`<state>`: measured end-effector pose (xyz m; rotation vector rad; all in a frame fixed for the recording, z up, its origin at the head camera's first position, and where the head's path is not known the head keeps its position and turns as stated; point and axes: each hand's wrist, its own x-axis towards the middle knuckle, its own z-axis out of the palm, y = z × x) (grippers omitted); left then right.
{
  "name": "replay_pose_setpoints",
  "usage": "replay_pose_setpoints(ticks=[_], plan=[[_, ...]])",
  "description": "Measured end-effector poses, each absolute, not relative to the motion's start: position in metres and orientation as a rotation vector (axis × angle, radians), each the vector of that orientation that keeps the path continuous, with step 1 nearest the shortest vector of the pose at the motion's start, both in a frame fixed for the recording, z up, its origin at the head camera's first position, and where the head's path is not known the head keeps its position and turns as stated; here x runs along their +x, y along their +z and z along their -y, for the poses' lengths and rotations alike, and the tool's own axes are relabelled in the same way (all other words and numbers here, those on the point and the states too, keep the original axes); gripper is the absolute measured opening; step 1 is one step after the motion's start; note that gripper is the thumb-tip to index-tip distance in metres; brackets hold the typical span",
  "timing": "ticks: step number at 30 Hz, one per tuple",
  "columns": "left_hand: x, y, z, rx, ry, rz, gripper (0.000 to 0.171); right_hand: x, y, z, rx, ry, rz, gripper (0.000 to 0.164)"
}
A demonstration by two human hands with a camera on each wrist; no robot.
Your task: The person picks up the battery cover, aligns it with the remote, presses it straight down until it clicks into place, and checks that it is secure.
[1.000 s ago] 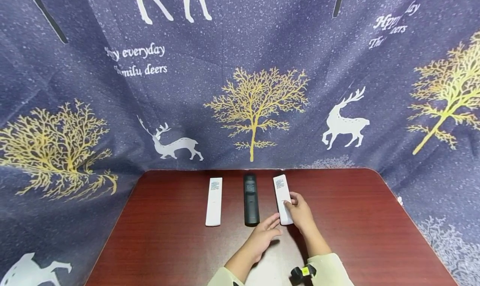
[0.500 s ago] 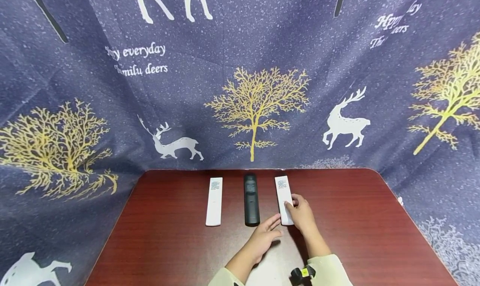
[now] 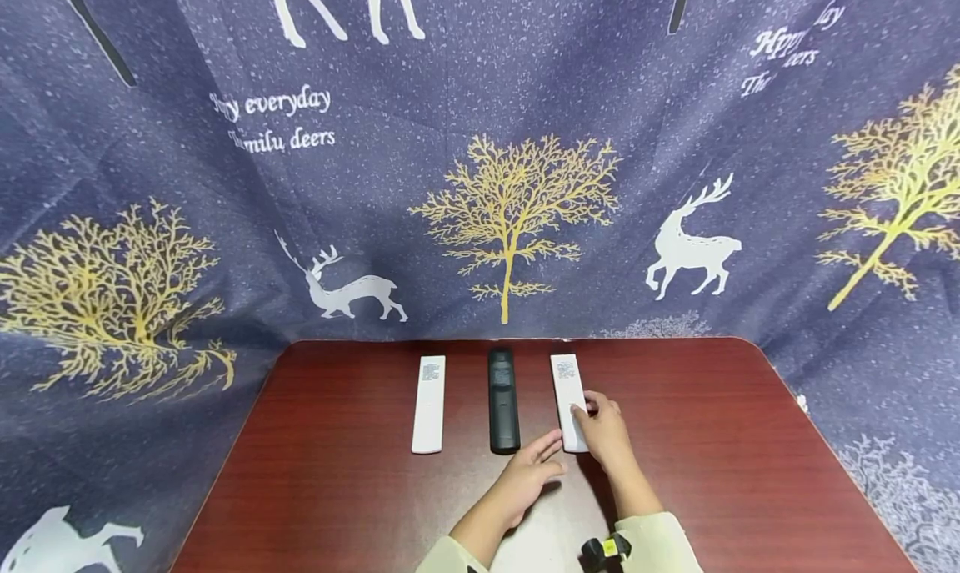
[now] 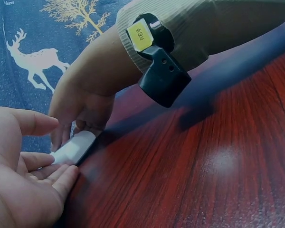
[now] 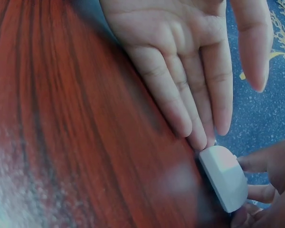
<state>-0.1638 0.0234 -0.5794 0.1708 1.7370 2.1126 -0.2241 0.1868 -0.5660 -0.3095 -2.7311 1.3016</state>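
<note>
On the table, three remote controls lie in a row with their printed label sides up. My right hand (image 3: 606, 431) grips the lower right part of the right-hand white remote (image 3: 567, 387), thumb on its top and fingers along its right edge. The left hand (image 3: 525, 477) has its fingers extended, tips right at the remote's lower left edge. In the right wrist view, the remote's rounded end (image 5: 224, 178) sits between those straight fingertips and my right fingers (image 5: 259, 161). A black remote (image 3: 503, 402) lies in the middle and another white remote (image 3: 429, 406) at the left.
The reddish-brown wooden table (image 3: 337, 490) ends at a back edge near the remotes' tops. Behind it hangs a blue cloth (image 3: 465, 72) printed with deer and trees. A black wrist camera (image 4: 165, 76) is strapped to my right sleeve.
The right-hand white remote's far end has swung slightly right, so it leans less, and the remote has slid a little nearer. My right hand moved with it; the left has barely shifted.
</note>
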Motion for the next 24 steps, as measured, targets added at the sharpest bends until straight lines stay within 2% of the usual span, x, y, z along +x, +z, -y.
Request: replay_pose_setpoints(ticks=[24], plan=[[-0.1658, -0.582, -0.0225, 0.129, 2.132, -1.729, 0.061, -0.2237, -0.5657, -0.1905, -0.305, 1.363, 2.729, 0.044]])
